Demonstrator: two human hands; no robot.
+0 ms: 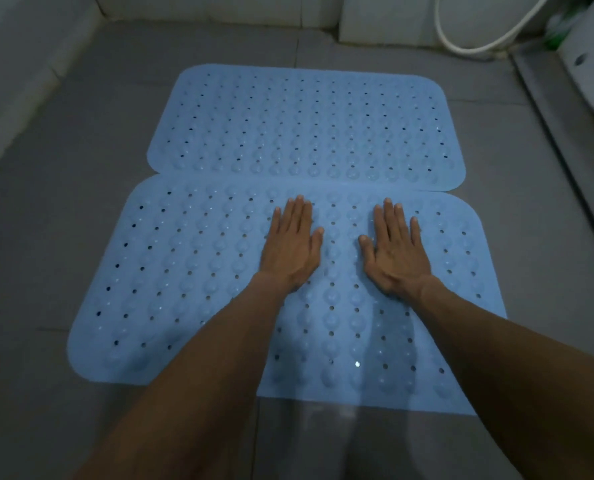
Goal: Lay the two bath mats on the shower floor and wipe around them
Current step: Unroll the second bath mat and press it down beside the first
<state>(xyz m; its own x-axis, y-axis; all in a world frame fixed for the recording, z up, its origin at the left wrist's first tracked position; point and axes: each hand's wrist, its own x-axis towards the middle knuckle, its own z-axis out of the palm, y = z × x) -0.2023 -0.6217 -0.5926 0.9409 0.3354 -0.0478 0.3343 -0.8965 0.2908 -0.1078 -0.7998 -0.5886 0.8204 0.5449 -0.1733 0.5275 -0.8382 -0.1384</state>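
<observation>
Mats laid side by side on grey tiled shower floor, long edges meeting. Nearer light-blue rubber bath mat with rounded corners, rows of bumps and small round holes spread flat, close to camera. Farther light-blue rubber bath mat of same pattern set just beyond, its near edge touching or slightly overlapping nearer mat's far edge; which lay on top could not be told. Left hand pressed palm-down on nearer mat, a little left of its middle, fingers straight and close together, thumb out toward centre; grip open flat, holding nothing. Right hand pressed palm-down just beside it, to the right, fingers likewise extended, grip flat and empty. Hands apart, a strip of mat showing between the thumbs. Bare forearms reached in from bottom edge. White hose curved along floor at far right corner, beside pale wall tiles.
</observation>
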